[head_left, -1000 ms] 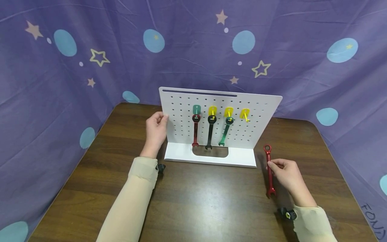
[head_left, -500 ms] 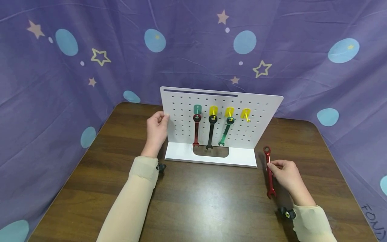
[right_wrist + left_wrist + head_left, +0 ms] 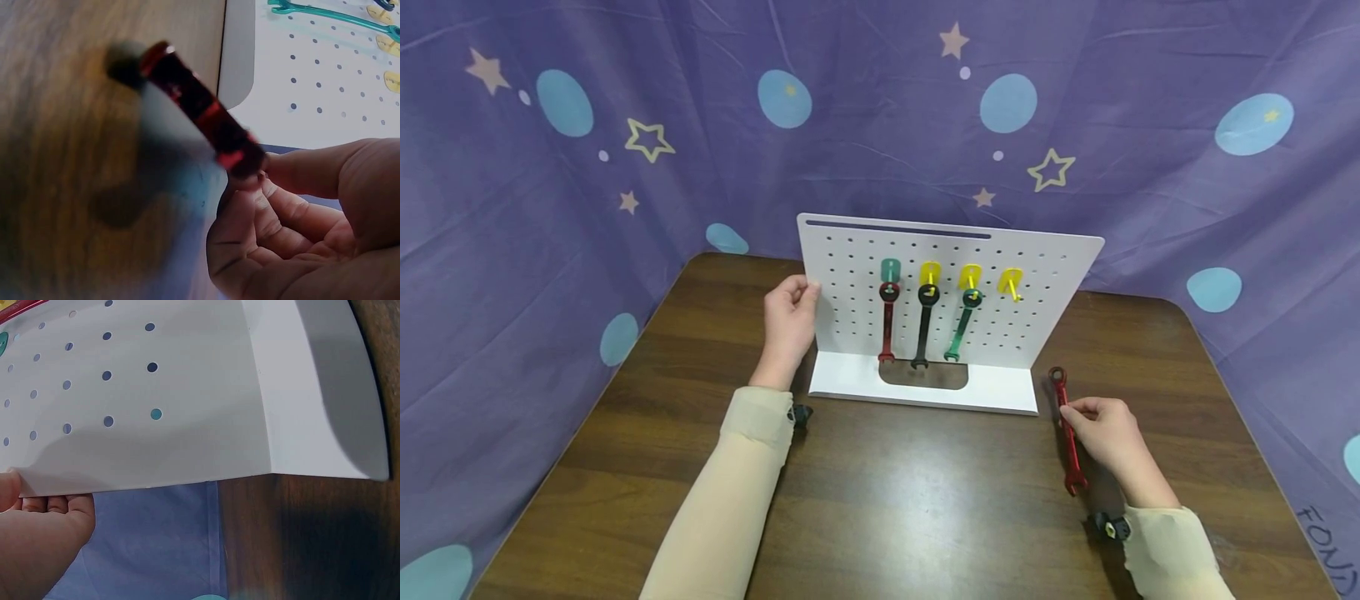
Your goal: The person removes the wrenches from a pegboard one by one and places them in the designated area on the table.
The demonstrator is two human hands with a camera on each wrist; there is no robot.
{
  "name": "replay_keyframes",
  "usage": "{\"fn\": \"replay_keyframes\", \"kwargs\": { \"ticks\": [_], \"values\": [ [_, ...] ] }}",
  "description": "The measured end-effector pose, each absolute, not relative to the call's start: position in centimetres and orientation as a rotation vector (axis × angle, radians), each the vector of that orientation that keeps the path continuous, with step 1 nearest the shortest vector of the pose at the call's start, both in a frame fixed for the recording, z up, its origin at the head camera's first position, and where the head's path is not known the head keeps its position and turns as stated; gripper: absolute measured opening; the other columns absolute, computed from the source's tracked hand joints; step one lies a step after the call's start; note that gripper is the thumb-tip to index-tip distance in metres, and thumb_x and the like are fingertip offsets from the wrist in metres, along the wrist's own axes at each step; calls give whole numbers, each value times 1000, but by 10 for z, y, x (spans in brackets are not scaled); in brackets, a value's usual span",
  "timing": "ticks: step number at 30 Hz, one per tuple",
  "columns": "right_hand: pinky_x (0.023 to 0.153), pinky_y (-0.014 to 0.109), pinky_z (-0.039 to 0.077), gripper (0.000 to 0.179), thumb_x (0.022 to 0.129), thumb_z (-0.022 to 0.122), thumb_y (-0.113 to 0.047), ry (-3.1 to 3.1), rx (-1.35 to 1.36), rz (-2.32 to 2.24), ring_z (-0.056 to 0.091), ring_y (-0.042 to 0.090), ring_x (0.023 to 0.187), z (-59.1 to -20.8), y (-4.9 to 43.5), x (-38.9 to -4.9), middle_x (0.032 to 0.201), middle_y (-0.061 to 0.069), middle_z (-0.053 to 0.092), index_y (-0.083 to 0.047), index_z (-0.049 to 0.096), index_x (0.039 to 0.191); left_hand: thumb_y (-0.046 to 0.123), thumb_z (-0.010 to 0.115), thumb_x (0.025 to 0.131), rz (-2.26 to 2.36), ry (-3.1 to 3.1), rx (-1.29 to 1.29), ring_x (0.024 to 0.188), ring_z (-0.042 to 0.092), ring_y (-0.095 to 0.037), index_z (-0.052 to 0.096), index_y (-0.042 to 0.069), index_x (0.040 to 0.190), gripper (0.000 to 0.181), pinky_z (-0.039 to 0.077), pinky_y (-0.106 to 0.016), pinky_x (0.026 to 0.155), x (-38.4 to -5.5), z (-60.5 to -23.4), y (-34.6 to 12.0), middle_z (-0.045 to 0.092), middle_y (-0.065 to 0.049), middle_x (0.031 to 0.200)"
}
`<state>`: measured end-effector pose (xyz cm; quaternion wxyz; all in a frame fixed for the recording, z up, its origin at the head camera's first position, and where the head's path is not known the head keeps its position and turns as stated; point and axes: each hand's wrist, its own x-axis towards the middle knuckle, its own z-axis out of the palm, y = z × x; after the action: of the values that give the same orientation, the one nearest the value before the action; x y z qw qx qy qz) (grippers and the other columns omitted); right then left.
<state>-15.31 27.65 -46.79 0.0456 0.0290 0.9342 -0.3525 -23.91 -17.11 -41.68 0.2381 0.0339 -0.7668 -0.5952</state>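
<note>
A person works at a wood-brown surface [image 3: 925, 508] with a purple patterned cloth [image 3: 880, 125] behind it. In the middle stands a white pegboard [image 3: 1052, 287] on a flat base. The left hand [image 3: 786, 325] pinches the board's left edge, thumb on the front face, fingers curled behind. The right hand [image 3: 1108, 429] holds a red wrench [image 3: 1071, 450] in a narrow pinch between thumb and fingers around its shaft. This wrench is to the right of the board, clear of it, ring end pointing away from the person and forked end toward them. Its shadow lies apart from it on the wood, so it seems at least partly raised.

Three wrenches hang from the board: a dark red one [image 3: 887, 333] on a green hook [image 3: 891, 269], then a black one [image 3: 923, 333] and a green one [image 3: 961, 329] on yellow hooks. A fourth hook [image 3: 1011, 283], yellow, at the right end of the row, bears nothing.

The step in hand appears to be carrying the last wrench to the board. The next move probably calls for raising it, bringing its ring over the bare hook's tip, and keeping the board braced.
</note>
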Motion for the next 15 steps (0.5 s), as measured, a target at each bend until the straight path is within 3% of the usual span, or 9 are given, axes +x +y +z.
{"fn": "replay_keyframes", "kwargs": {
  "ticks": [15],
  "values": [
    [58, 36, 46, 28, 100, 65, -20, 2863, 134, -973, 57, 24, 72, -471, 277, -153, 78, 8, 69, 7, 74, 97, 5, 60, 103, -1636, -2093, 103, 71, 53, -15, 69, -8, 104, 16, 41, -23, 58, -239, -416, -171, 72, -20, 95]
  ]
}}
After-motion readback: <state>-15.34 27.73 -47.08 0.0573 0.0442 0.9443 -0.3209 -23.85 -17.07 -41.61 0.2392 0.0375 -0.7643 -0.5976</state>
